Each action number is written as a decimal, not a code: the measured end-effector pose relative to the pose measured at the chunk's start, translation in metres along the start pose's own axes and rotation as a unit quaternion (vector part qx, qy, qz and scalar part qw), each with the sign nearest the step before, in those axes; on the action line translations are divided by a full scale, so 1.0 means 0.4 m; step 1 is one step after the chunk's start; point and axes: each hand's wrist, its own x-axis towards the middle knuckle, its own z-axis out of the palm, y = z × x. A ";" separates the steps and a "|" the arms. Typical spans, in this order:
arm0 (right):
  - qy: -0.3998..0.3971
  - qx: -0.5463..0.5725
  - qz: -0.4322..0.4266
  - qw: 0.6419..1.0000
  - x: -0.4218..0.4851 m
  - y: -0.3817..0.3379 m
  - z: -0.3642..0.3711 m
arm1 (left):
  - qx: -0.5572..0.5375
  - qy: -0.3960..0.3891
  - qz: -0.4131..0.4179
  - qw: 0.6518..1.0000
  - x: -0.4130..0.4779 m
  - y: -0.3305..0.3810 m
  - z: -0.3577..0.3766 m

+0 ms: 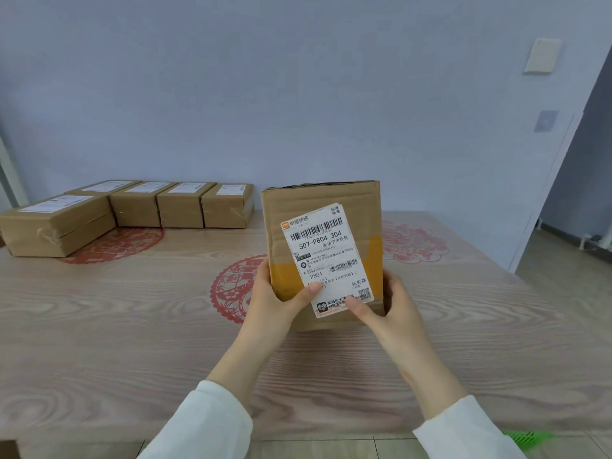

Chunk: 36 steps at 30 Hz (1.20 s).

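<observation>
I hold a brown cardboard box (318,207) upright above the wooden table (132,326), its face turned to me. A white shipping label (326,256) with barcodes is stuck on that face, over a band of yellow tape (284,276). My left hand (278,299) grips the box's lower left edge, thumb pressed on the label. My right hand (387,306) grips the lower right edge, thumb on the label's bottom corner. The fingers of both hands are hidden behind the box.
Several labelled cardboard boxes (178,207) stand in a row at the table's back left, a larger one (56,223) nearest the left edge. Red paper-cut patterns (231,286) mark the tabletop. A wall stands behind; a doorway (576,193) opens at right.
</observation>
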 end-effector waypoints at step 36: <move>0.084 0.070 -0.028 0.994 -0.001 -0.041 0.013 | 0.019 0.004 0.072 0.997 -0.014 0.031 0.021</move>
